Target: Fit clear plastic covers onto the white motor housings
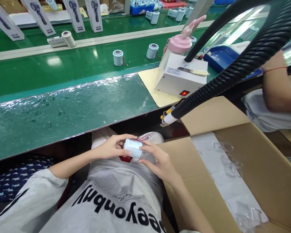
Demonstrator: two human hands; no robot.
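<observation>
Above my lap, my left hand [113, 147] grips a light blue cylindrical fan housing [133, 148], thumb and fingers around its left end. The housing lies on its side. My right hand [160, 159] closes around a clear plastic cover [147, 154] at the housing's right end; how far the two overlap is partly hidden by my fingers. Thin reddish wires [143, 138] show above the cover. To the upper right, the nozzle [167, 119] of a black ribbed hose hangs apart from both hands.
A white box-shaped device [183, 76] with a lit red switch stands near a pink-lidded bottle [179, 43]. Similar housings [118, 58] and fan boxes [94, 16] stand on the green conveyor [87, 58]. At right, an open carton [262, 161] holds clear plastic pieces; a co-worker's arm [276, 81] is beyond.
</observation>
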